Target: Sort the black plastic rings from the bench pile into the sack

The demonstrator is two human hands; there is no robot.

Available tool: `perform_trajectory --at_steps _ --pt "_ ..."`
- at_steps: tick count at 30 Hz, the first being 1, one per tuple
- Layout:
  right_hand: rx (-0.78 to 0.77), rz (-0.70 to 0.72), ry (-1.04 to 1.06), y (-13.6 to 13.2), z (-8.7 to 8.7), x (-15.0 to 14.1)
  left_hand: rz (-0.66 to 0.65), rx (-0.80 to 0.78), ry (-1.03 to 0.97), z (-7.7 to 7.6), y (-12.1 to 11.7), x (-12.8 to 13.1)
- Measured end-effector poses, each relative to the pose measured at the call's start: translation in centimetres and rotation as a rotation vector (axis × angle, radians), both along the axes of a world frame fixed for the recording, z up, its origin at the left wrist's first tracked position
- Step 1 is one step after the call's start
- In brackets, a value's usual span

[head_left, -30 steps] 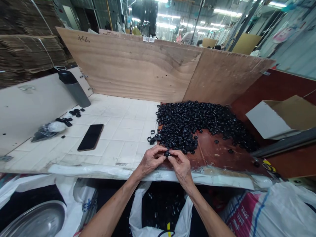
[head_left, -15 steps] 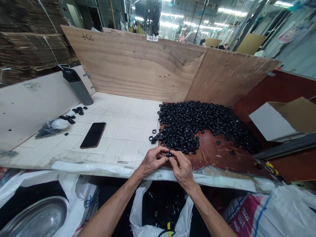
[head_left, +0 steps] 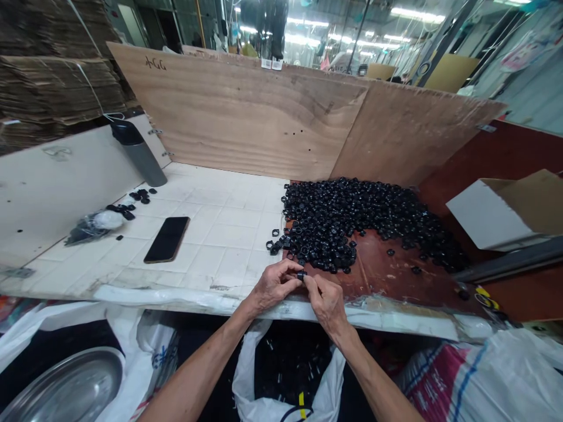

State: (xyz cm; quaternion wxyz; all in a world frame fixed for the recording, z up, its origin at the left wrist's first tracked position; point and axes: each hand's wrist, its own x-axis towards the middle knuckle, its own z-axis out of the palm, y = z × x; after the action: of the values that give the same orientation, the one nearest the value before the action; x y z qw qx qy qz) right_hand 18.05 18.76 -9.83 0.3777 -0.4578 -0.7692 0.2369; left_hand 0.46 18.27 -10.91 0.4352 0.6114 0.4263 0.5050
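Between my two hands, just above the front of the table, is a small black ring-shaped part (head_left: 301, 275). My left hand (head_left: 273, 285) is closed, pinching it between thumb and fingers from the left. From the right, my right hand (head_left: 326, 299) is closed with its fingertips against the same part; whether it also holds a smaller piece cannot be made out. Right behind my hands lies a large pile of similar black parts (head_left: 352, 217), spread over the brown board and slightly onto the white surface. Below, an open white sack (head_left: 244, 381) contains many dark pieces.
A phone (head_left: 167, 240) lies on the white table at left. Behind it are a plastic bag with dark contents (head_left: 92, 227) and a grey bottle (head_left: 139, 152). A cardboard box (head_left: 488, 217) stands at right. A wooden panel (head_left: 246, 117) closes the back. A metal basin (head_left: 70, 387) sits lower left.
My right thumb and fingers have shifted slightly to the right and drawn together at the part's right side. My left hand has barely moved and keeps its pinch.
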Motion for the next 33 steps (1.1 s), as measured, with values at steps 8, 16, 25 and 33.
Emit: perform_trajectory --at_steps 8,16,25,33 --pt "-0.01 -0.016 0.038 0.0 0.2 0.1 0.017 -0.012 0.01 0.3 0.0 0.1" --pt "-0.129 -0.06 0.046 0.1 0.2 -0.3 -0.04 0.03 0.057 0.7 -0.1 0.0" --pt "-0.135 0.004 0.097 -1.4 0.3 -0.1 0.004 -0.1 -0.041 0.0 -1.9 0.2" --pt "-0.296 -0.036 0.266 -2.3 0.8 -1.1 0.041 -0.037 0.033 -0.2 -3.4 0.7"
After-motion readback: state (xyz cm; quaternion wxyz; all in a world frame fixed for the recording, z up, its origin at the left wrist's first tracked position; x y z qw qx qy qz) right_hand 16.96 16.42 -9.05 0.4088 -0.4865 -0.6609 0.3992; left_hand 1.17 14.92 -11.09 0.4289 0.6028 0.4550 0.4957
